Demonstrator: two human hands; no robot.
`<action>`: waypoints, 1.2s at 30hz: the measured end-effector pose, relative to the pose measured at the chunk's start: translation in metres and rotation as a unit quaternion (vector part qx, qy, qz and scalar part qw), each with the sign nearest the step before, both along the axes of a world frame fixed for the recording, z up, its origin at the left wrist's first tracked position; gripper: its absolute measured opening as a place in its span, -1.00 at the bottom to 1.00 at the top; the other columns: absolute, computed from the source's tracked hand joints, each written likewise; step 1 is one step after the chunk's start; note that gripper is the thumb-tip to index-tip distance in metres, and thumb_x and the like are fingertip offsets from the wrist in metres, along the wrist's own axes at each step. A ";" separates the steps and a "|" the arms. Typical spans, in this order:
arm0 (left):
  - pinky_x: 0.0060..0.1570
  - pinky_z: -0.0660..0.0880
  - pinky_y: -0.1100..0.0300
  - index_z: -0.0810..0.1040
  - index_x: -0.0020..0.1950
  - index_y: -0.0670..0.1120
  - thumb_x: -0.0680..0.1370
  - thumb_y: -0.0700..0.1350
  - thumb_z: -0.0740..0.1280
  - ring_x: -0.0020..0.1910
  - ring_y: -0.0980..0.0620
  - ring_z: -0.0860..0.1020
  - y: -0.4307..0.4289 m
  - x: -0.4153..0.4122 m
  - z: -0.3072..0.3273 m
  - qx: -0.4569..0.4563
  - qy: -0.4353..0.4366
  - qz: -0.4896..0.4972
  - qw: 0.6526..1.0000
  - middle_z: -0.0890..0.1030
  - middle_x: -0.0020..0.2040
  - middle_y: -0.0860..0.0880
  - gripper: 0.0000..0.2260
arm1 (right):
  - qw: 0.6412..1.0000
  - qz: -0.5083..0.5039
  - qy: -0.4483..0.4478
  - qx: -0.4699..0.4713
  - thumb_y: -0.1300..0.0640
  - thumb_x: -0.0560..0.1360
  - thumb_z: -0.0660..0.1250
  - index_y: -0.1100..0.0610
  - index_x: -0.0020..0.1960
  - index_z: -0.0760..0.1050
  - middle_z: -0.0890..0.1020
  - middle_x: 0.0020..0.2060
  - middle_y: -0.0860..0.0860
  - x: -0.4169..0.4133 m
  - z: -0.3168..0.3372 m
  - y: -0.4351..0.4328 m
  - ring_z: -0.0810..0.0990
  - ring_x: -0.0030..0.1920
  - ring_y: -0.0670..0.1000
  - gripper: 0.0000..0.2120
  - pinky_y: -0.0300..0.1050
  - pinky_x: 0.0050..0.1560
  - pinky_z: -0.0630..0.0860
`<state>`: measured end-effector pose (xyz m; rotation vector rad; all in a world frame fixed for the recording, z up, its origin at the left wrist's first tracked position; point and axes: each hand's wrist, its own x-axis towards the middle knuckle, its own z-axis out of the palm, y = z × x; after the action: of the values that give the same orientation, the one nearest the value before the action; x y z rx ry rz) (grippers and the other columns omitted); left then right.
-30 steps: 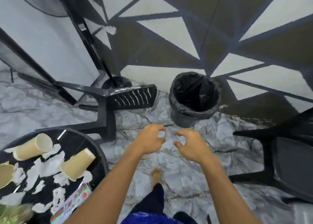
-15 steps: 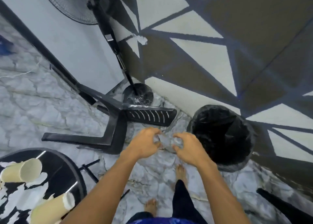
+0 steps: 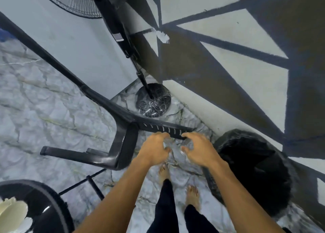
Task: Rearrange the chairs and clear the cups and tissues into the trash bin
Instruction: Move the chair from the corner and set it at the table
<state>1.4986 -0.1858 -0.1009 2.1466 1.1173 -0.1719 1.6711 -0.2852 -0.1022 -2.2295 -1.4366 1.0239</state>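
Item: black plastic chair (image 3: 123, 144), tipped on its side on the marble floor (image 3: 44, 113), slatted backrest pointed toward the trash bin (image 3: 253, 171), legs away from it. Left hand (image 3: 154, 150) and right hand (image 3: 200, 150) are held unclenched and empty, fingers curled just at the backrest edge; contact cannot be told. The placement is judged preparatory to righting the chair. A cup (image 3: 12, 215) is left on the round table (image 3: 45, 195), well apart from the bin. A fan base (image 3: 153, 102) stands beyond the chair.

Black plastic chair (image 3: 121, 141) tipped on its side, black-lined trash bin (image 3: 255, 171) upright, cup (image 3: 12, 213) on table
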 end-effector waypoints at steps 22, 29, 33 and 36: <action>0.34 0.24 0.05 0.50 0.34 0.04 0.46 0.01 0.41 0.23 -0.06 0.53 0.139 0.136 -0.391 0.054 0.123 -0.155 0.979 0.60 0.23 0.02 -0.56 | 0.997 0.007 -0.021 -0.078 0.15 0.51 0.40 0.10 0.50 0.31 0.40 0.43 0.08 0.096 -0.397 0.114 0.22 0.48 0.10 -0.41 0.10 0.48 0.16; 0.02 0.43 0.06 0.57 0.15 0.07 0.43 -0.15 0.37 0.03 -0.11 0.60 0.142 0.141 -0.377 0.080 0.200 -0.143 0.966 0.65 0.02 -0.01 -0.69 | 0.998 0.012 -0.052 -0.043 0.24 0.48 0.41 0.01 0.43 0.43 0.50 0.36 0.07 0.097 -0.390 0.111 0.35 0.42 0.08 -0.47 0.16 0.52 -0.03; -0.04 0.39 0.05 0.59 0.16 0.10 0.41 -0.15 0.35 0.02 -0.12 0.59 0.141 0.121 -0.332 0.072 0.199 -0.114 0.971 0.63 0.01 -0.01 -0.65 | 0.994 0.097 0.013 0.057 0.25 0.48 0.42 0.02 0.45 0.40 0.55 0.31 0.03 0.090 -0.348 0.101 0.40 0.37 0.07 -0.43 0.27 0.42 0.27; -0.03 0.38 0.05 0.59 0.06 0.09 0.39 -0.11 0.37 0.01 -0.12 0.59 0.132 0.107 -0.286 0.072 0.193 -0.104 0.973 0.63 -0.04 0.00 -0.74 | 0.980 0.164 0.032 0.110 0.22 0.54 0.32 -0.06 0.51 0.30 0.53 0.32 0.02 0.077 -0.303 0.093 0.50 0.29 0.09 -0.42 0.09 0.28 0.47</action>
<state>1.6054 -0.0536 -0.3872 2.4275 1.1397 -0.6467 1.7480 -0.1927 -0.4054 -1.8288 -1.8316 0.9634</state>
